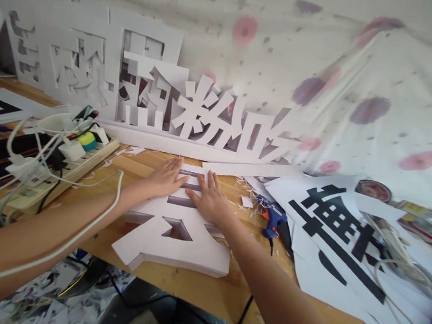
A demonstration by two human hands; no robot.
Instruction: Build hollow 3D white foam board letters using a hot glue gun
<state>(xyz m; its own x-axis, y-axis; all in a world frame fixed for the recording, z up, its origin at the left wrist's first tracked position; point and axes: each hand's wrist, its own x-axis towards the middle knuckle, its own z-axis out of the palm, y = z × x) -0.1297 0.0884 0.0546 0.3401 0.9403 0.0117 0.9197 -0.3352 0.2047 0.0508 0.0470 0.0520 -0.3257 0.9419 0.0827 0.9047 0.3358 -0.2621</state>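
Part of the white cutout (192, 255) is hidden under the left hand (165, 177) and right hand (211, 199). Left of the cutout, a black-printed sheet (1, 107) runs out of shot, same with the paper scraps (53, 296) below it. Far right of it, some round reddish thing (373, 190)'s too blurry to make out.

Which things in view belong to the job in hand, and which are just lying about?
Belonging, it seems:
White cut-out, under left hand and right hand
Glue gun, unheld
Printed sheets, perhaps

Probably lying about:
Standing cut-outs
Paper scraps
Power strip, unless feeding the glue gun
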